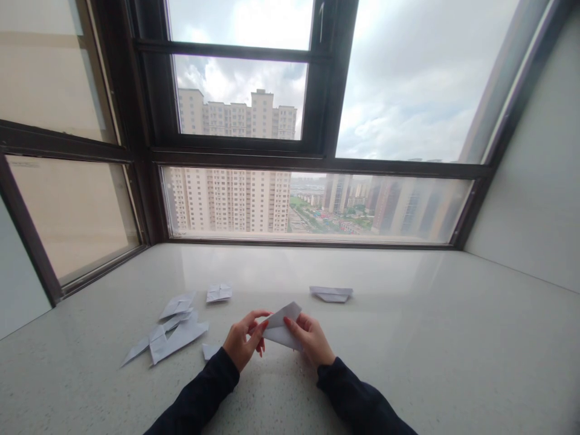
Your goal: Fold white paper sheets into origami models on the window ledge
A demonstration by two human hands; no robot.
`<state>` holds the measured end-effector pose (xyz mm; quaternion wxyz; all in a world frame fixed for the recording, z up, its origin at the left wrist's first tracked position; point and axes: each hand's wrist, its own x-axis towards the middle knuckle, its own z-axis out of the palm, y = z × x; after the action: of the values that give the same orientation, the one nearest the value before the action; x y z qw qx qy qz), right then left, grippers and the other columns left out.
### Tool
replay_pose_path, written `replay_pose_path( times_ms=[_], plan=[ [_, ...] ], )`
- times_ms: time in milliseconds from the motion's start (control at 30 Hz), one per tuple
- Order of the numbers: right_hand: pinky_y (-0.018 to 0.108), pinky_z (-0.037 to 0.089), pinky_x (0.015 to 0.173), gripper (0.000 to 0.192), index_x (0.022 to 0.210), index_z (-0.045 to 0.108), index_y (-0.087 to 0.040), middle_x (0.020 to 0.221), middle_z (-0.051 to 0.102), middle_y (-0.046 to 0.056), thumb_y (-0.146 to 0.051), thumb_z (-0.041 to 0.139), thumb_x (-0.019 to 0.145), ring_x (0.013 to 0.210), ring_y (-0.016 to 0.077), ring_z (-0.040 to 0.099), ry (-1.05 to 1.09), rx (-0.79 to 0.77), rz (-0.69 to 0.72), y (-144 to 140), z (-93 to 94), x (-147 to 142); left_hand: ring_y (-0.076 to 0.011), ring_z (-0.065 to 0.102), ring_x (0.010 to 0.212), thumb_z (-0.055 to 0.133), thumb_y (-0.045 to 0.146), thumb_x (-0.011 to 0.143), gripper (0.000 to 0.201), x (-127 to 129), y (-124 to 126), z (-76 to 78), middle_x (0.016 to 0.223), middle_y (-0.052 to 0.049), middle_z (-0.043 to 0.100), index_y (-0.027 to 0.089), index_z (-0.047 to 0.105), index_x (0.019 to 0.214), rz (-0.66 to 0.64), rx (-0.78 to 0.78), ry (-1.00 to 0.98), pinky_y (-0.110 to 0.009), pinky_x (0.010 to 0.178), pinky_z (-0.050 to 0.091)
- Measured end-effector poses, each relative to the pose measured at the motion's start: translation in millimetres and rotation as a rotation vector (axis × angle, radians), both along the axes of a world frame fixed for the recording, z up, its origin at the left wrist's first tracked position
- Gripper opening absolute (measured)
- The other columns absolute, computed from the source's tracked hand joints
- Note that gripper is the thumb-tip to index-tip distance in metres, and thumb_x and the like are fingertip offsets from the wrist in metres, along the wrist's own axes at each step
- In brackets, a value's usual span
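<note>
**Folded Paper Held Above a Window Ledge**

A wide window (290, 121) with dark frames filled the upper view, looking out on pale tower blocks under a cloudy sky. Below it ran a broad, speckled stone ledge (430, 338), bare on its right half. On the ledge's left side lay a loose cluster of folded white paper pieces (174, 332), with one smaller folded piece (219, 293) just beyond them and a flat folded shape (331, 293) well apart, farther back and to the right. Two dark sleeves (203, 396) reached in from the bottom edge. Between them, near the ledge's front centre, a folded white paper (281, 326) was raised slightly off the surface. The left hand (243, 341) pinched its left corner, fingers closed on it; the right hand (312, 339) gripped its right side, thumb pressed on top.
</note>
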<state>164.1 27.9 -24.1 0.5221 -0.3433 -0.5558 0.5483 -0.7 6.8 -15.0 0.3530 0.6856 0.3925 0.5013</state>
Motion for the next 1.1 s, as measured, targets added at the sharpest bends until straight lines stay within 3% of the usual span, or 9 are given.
replay_pose_path(
  times_ms=[167,333,467,667,900,1000,1100],
  plan=[
    [0.027,0.042,0.06,0.042,0.077,0.062,-0.013,0.066,0.064,0.003,-0.052,0.061,0.06,0.065,0.0184,0.057,-0.005,0.013,0.007,0.3,-0.2,0.6,-0.0093,0.051,0.041,0.042,0.038,0.08,0.034,0.1,-2.5,2.0,0.047,0.006,0.049,0.016,0.048,0.104,0.012,0.026,0.038,-0.019,0.041,0.044],
    [0.028,0.042,0.059,0.041,0.079,0.062,-0.013,0.07,0.064,0.004,-0.05,0.06,0.062,0.066,0.019,0.057,-0.035,0.046,0.039,-0.5,-0.6,-0.4,-0.0077,0.049,0.042,0.039,0.038,0.082,0.037,-0.8,-1.2,-3.4,0.054,0.004,0.054,0.019,0.04,0.114,-0.076,0.063,0.13,-0.018,0.043,0.045],
    [0.026,0.041,0.058,0.038,0.079,0.061,-0.013,0.069,0.064,0.003,-0.048,0.06,0.064,0.065,0.0178,0.056,-0.021,0.056,0.075,-1.3,-1.3,-2.0,-0.0069,0.047,0.04,0.035,0.039,0.083,0.033,-0.9,1.0,-8.2,0.054,0.004,0.053,0.021,0.042,0.109,-0.116,0.074,0.151,-0.016,0.039,0.042],
    [0.024,0.038,0.052,0.04,0.083,0.06,-0.015,0.062,0.063,0.001,-0.047,0.064,0.06,0.054,0.0148,0.055,0.016,-0.061,0.075,2.2,-5.2,-0.6,-0.0076,0.049,0.04,0.038,0.04,0.082,0.031,-2.3,2.4,-6.9,0.053,0.005,0.053,0.021,0.042,0.106,-0.058,0.077,0.14,-0.016,0.04,0.041],
    [0.026,0.039,0.057,0.037,0.076,0.065,-0.011,0.068,0.065,0.003,-0.045,0.064,0.061,0.06,0.0156,0.055,-0.055,-0.001,0.111,-0.7,-0.2,-0.3,-0.0084,0.051,0.041,0.034,0.041,0.083,0.031,-5.4,5.5,-5.8,0.053,0.005,0.053,0.02,0.041,0.106,-0.141,0.115,0.231,-0.017,0.041,0.041],
    [0.026,0.039,0.057,0.038,0.076,0.066,-0.011,0.069,0.066,0.004,-0.046,0.063,0.061,0.061,0.0168,0.056,-0.074,0.005,0.07,-1.6,0.8,-0.6,-0.0088,0.051,0.043,0.032,0.036,0.084,0.034,-10.9,7.5,2.2,0.053,0.005,0.051,0.02,0.036,0.114,-0.1,0.163,0.309,-0.02,0.048,0.043],
    [0.028,0.041,0.058,0.041,0.076,0.066,-0.012,0.072,0.066,0.005,-0.049,0.064,0.058,0.063,0.0186,0.057,-0.078,-0.01,0.01,1.3,-2.0,1.6,-0.0108,0.051,0.049,0.033,0.029,0.082,0.041,-26.3,12.3,15.0,0.058,0.004,0.052,0.02,0.03,0.122,0.041,0.23,0.506,-0.026,0.059,0.045]
  ],
)
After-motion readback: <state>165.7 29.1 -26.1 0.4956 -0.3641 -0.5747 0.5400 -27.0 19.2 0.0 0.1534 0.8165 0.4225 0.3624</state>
